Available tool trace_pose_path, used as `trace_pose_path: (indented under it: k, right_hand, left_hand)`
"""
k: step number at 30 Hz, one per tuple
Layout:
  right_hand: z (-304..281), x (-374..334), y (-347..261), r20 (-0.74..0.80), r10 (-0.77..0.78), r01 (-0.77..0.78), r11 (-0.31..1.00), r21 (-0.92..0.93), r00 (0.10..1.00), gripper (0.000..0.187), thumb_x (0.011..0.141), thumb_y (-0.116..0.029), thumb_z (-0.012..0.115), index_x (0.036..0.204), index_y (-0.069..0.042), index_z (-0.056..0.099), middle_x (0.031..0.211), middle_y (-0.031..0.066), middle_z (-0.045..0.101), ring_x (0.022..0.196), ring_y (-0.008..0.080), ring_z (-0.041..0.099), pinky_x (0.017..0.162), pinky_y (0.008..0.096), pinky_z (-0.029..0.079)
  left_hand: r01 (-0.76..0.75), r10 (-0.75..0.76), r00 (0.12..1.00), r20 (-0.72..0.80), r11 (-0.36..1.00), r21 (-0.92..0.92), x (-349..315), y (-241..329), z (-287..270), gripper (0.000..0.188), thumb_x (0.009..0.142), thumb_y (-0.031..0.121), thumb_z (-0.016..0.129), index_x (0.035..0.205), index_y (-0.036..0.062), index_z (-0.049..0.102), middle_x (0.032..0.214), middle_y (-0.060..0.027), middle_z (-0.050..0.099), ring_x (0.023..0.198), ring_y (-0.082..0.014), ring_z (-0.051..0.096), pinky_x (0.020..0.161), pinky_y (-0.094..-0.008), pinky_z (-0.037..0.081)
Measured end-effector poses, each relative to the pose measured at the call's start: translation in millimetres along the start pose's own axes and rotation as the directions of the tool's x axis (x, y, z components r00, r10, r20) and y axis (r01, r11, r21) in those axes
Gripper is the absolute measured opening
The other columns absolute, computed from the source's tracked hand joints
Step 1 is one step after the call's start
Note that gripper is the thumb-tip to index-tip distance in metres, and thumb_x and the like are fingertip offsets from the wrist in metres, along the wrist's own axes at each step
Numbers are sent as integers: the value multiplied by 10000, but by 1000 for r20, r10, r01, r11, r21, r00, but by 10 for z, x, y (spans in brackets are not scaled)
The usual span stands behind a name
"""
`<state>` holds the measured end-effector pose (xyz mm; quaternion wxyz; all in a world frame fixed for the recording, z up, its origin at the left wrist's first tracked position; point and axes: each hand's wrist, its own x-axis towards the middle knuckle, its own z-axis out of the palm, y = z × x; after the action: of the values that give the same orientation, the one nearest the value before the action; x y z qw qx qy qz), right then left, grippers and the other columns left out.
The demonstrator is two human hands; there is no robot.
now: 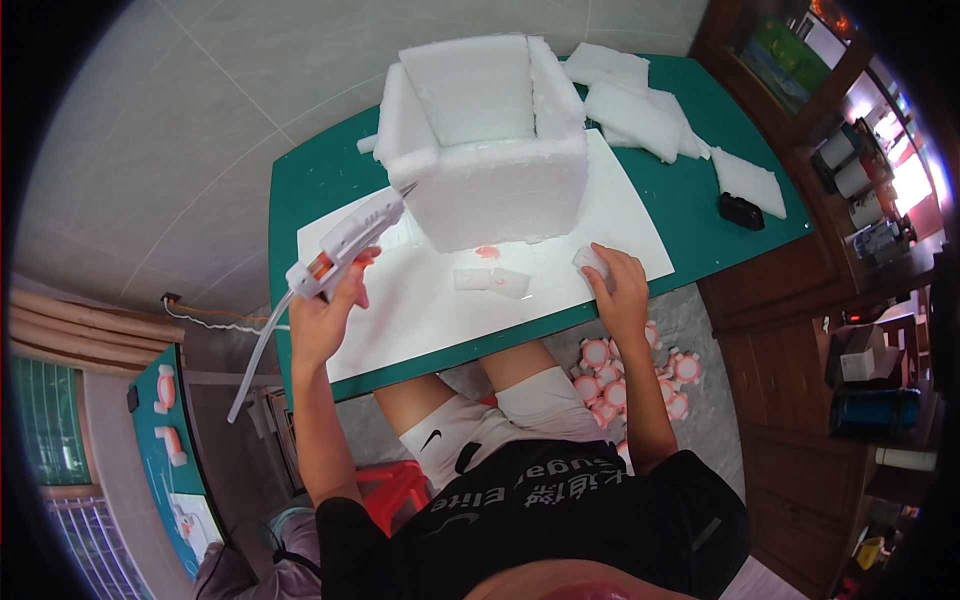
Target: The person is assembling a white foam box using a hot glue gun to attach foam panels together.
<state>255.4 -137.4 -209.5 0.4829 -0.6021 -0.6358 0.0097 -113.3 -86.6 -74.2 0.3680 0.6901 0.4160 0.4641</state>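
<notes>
My left hand [328, 315] is wrapped round a white hot glue gun [350, 238], and a long glue stick sticks out of its rear end. The gun's nozzle points up at the near left corner of an open-topped white foam box [492, 195]; I cannot tell whether they touch. Between the thumb and fingers of my right hand [625, 290] is a small white foam piece [589, 262], held above the board. Two flat foam strips [490, 281] and a small orange-pink piece [487, 252] lie in front of the box.
A white board [400, 335] lies under the box on the green table [700, 240]. Foam slabs [635, 118] are piled at the back right, near a black object [740, 211]. Pink-and-white round pieces [605, 375] lie on the floor; a red stool [392, 492] stands below.
</notes>
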Motion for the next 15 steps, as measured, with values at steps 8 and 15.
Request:
trace_pose_path:
  k: [8,15]
  right_hand:
    - [38,-44,39,-19,-11,10,999,-33,1000,320,824,-147,752,1121,-46,694,1036,120,678,946,306,610,847,397,455]
    - [29,-40,42,-39,-1,0,999,-35,999,323,816,-155,763,1113,-49,695,1037,116,678,950,299,613,840,395,455]
  left_hand:
    - [67,-70,997,8,977,202,371,556,3,306,934,239,681,1099,-19,679,842,-22,644,647,-68,539,545,-237,432]
    - [150,-219,972,86,857,493,701,892,-80,440,899,418,706,1021,-4,697,685,-25,596,567,-98,550,530,-276,428]
